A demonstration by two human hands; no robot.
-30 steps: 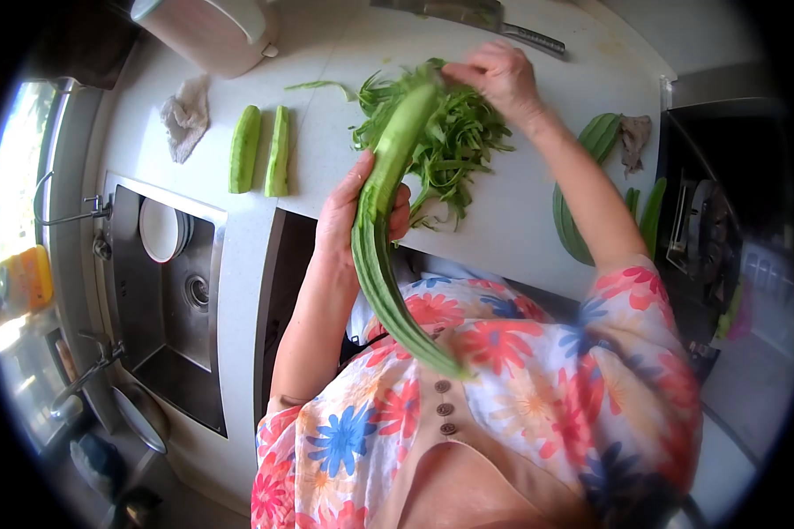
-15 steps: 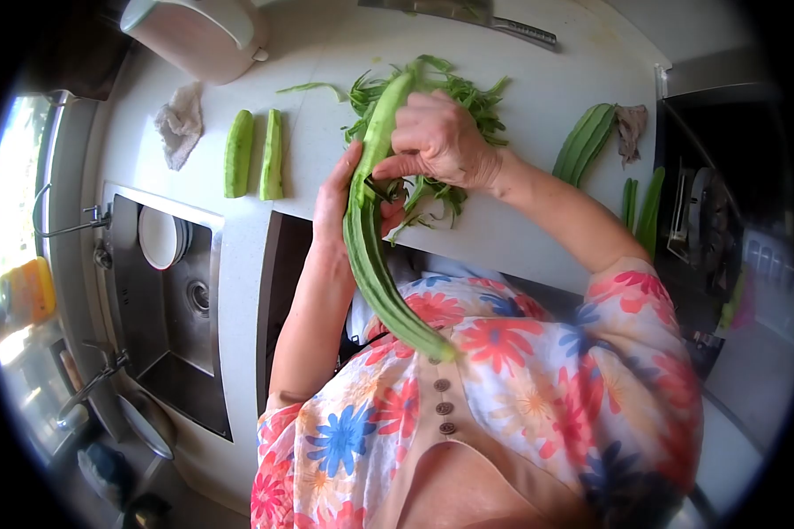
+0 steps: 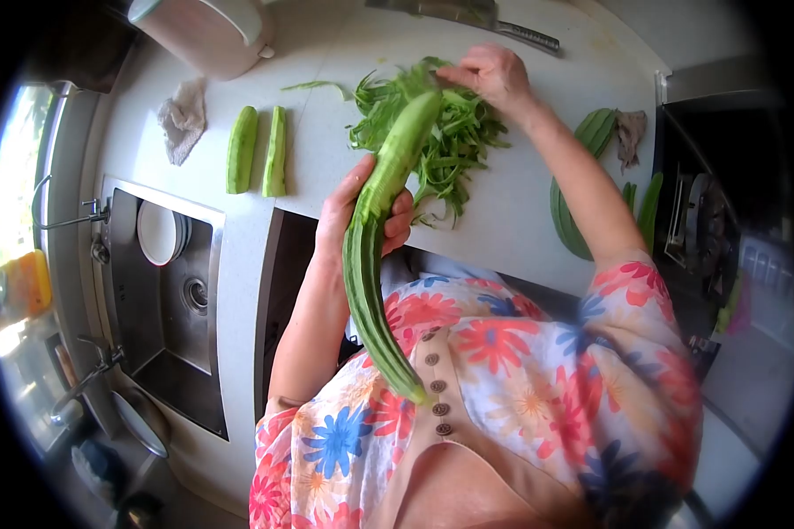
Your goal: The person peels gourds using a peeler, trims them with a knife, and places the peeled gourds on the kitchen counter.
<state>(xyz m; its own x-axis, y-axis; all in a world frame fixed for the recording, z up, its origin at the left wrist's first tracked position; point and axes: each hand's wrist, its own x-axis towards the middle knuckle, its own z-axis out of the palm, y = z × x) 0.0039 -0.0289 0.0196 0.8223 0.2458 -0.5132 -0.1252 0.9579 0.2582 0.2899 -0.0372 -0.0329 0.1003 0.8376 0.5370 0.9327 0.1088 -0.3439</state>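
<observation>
The left hand (image 3: 337, 216) is wrapped firmly around the middle of a long, curved ridged gourd (image 3: 375, 251), thumb on one side and fingers on the other. The gourd runs down the centre of the frame: its upper half is pale, smooth and bare of skin, its lower half dark green with raised ribs, tapering to a tip in front of the flowered shirt (image 3: 432, 304). At the top, right of centre, the right hand (image 3: 498, 84) has its fingers curled in close by the gourd's upper end; it's blurred there, and I can't tell whether they grip anything.

Behind them, limp, ribbon-like peelings (image 3: 454, 163) lie heaped on the smooth white desk (image 3: 516, 225). Left of centre, two pale green peeled pieces (image 3: 274, 154) lie side by side, near a crumpled cloth (image 3: 183, 121). A metal knife (image 3: 525, 37) lies at the top edge; over at the right, another ribbed gourd (image 3: 569, 216) curves partly behind the right forearm.
</observation>
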